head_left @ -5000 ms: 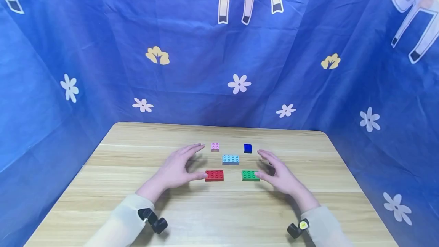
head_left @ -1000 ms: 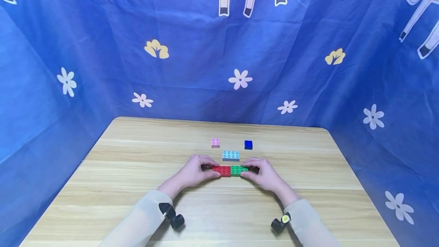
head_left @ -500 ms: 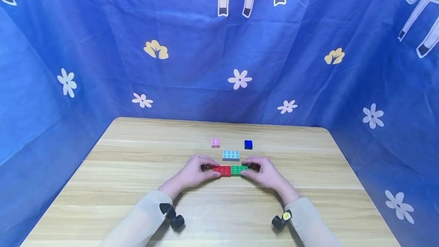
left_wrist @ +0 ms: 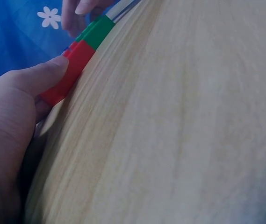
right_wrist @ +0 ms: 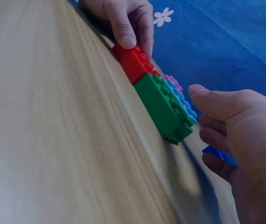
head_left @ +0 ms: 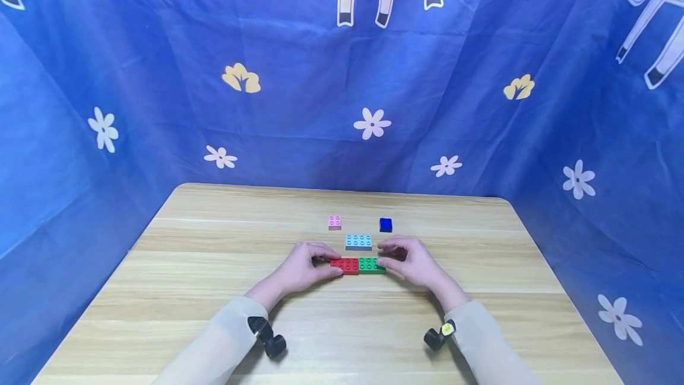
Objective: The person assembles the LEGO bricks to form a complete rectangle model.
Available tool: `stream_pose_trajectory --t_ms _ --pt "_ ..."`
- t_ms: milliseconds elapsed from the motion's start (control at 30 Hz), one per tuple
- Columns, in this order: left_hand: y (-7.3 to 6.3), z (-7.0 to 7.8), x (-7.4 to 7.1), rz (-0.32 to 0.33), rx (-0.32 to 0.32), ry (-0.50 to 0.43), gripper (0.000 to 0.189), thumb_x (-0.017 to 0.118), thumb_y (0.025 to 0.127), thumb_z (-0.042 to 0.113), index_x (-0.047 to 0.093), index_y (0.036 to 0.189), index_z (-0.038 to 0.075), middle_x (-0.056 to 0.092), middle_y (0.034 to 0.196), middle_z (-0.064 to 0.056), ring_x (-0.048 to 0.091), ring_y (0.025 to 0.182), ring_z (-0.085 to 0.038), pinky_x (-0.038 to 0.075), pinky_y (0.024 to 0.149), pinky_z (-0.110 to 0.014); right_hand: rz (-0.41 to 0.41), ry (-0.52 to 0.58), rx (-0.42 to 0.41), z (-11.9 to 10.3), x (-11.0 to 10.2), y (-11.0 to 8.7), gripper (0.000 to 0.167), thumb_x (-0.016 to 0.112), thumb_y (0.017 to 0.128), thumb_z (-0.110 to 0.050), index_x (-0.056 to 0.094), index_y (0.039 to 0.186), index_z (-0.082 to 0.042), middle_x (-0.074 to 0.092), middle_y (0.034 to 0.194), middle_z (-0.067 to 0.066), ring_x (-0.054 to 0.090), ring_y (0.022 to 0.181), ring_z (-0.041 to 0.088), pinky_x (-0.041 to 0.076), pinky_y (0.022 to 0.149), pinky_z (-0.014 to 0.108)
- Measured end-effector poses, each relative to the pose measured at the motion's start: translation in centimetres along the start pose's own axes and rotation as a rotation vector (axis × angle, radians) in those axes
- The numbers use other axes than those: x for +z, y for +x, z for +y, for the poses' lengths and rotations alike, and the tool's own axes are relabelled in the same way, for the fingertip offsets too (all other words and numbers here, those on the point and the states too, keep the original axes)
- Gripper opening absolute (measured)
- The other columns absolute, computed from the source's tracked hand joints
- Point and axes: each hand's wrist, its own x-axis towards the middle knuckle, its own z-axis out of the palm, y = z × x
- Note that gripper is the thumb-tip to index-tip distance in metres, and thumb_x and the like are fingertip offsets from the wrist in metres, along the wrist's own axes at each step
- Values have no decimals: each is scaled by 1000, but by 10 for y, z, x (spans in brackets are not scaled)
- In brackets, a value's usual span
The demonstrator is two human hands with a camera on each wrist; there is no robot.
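Note:
In the head view, a red toy building brick (head_left: 350, 265) and a green one (head_left: 369, 264) lie end to end on the wooden table. My left hand (head_left: 299, 267) pinches the red brick between thumb and fingers at its left end. From the right wrist view, my right hand (right_wrist: 259, 130) is off the green brick (right_wrist: 161, 105), its fingers loosely bent with a gap between thumb and brick. Just behind the pair sits a light blue brick (head_left: 358, 242), near my right fingertips.
Farther back on the table (head_left: 224, 224) stand a small pink brick (head_left: 334, 223) and a small dark blue brick (head_left: 386, 224). A blue patterned curtain (head_left: 299, 106) rises behind the table and along both sides.
Since the first frame, the red and green bricks have come together from apart, a hand on each. In the last half second my right hand has let go of the green brick and risen slightly.

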Motion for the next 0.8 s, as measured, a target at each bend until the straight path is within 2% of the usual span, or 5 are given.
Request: stream_pose_trajectory --t_ms 200,433,633,800 --pt "-2 -1 0 3 4 13 34 90 86 37 83 114 18 76 109 11 69 104 -11 56 91 -35 19 11 33 -4 0 6 41 86 92 -19 74 127 -2 75 117 7 71 108 21 54 101 43" --pt "-2 0 -1 7 14 25 36 89 87 40 82 115 18 76 109 12 69 105 -11 55 92 -35 37 30 32 -5 1 13 41 85 92 -15 73 128 0 74 118 13 71 108 30 55 98 50" --pt "-3 1 -2 7 14 23 36 89 87 39 82 115 17 76 110 9 69 106 -12 55 94 -37 29 20 52 -5 2 22 41 84 94 -16 72 129 0 74 120 13 72 108 28 57 97 44" --pt "-2 2 -1 7 17 21 36 90 87 38 82 115 16 77 110 9 70 104 -11 56 92 -35 16 15 70 -4 4 29 44 84 94 -18 71 130 1 74 121 11 71 110 26 56 98 42"
